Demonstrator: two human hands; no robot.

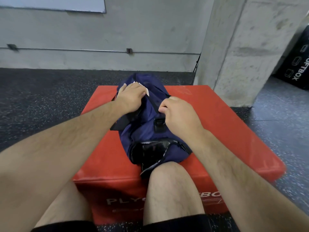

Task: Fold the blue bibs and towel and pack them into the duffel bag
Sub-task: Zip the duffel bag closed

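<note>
A navy blue duffel bag (147,124) lies lengthwise on a red padded plyo box (217,124). My left hand (129,96) lies on the bag's far left top, fingers curled over the fabric beside a small white tag. Near the bag's middle, my right hand (177,113) pinches a black strap, just above a black buckle (159,123). The end pocket nearest me gapes open and shows black lining (150,151). No bibs or towel are visible outside the bag.
My bare knees (172,181) press against the box's front edge. Dark speckled rubber floor surrounds the box. A concrete pillar (242,52) stands at the right rear, with a black soft box (297,61) behind it. A grey wall runs along the back.
</note>
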